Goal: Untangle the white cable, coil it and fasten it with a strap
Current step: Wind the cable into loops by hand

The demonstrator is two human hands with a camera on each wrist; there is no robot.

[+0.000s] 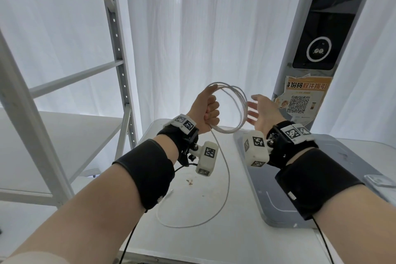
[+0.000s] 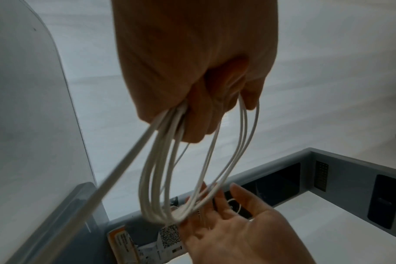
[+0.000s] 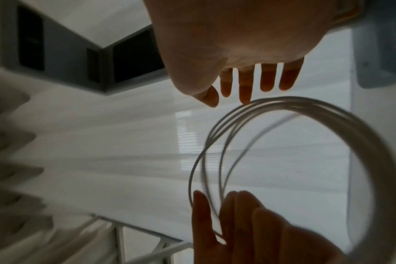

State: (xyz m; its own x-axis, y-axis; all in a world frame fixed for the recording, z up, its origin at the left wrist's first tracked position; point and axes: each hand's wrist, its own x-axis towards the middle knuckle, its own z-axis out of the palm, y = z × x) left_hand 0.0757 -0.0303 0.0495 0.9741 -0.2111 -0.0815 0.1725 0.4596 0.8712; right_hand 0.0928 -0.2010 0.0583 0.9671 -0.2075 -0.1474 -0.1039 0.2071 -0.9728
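Observation:
My left hand (image 1: 209, 107) is raised above the table and grips a coil of several loops of white cable (image 1: 240, 103); the left wrist view shows the loops (image 2: 192, 178) hanging from its curled fingers (image 2: 199, 110). The cable's loose tail (image 1: 225, 178) drops from the fist and curves in a wide arc on the white table (image 1: 214, 242). My right hand (image 1: 260, 111) is open, fingers spread, just right of the coil; whether its fingers (image 3: 246, 85) touch the coil (image 3: 305, 142) cannot be told. No strap is visible.
A grey tray (image 1: 278, 210) lies on the table at the right. A grey kiosk column (image 1: 317, 49) with a QR poster (image 1: 300, 100) stands behind it. A white metal shelf frame (image 1: 64, 113) is at the left, white curtains behind.

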